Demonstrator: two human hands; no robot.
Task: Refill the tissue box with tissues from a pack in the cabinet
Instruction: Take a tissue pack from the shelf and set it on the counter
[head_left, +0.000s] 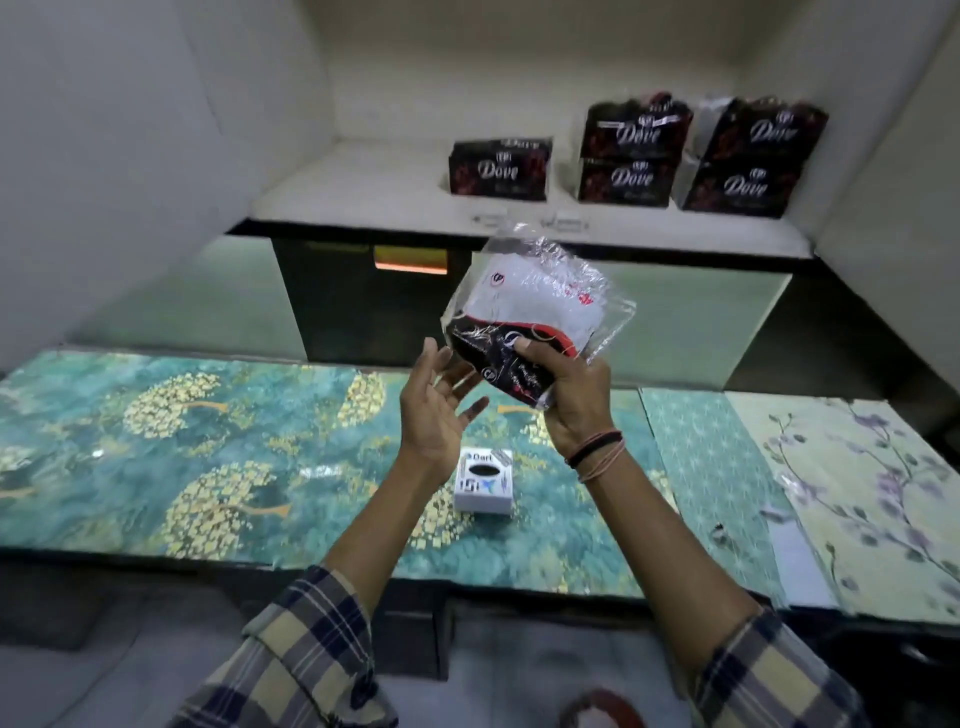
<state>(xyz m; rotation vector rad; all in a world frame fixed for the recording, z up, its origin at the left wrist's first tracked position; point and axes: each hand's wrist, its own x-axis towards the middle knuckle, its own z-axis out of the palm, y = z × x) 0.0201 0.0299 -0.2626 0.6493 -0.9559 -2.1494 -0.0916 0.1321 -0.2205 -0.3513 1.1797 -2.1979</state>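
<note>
The right hand (574, 400) grips the lower, dark end of the tissue pack (535, 317), fingers closed on it, above the bench (156, 415); the pack's long axis tilts up and away toward the cabinet shelf (363, 192). The left hand (436, 410) is empty, fingers spread, palm toward the pack and just beside its lower left edge, so it seems the nearer one to open the wrapper. The tissue box (484, 480) stands on the bench directly below the hands; its contents and the pack's seal cannot be made out.
</note>
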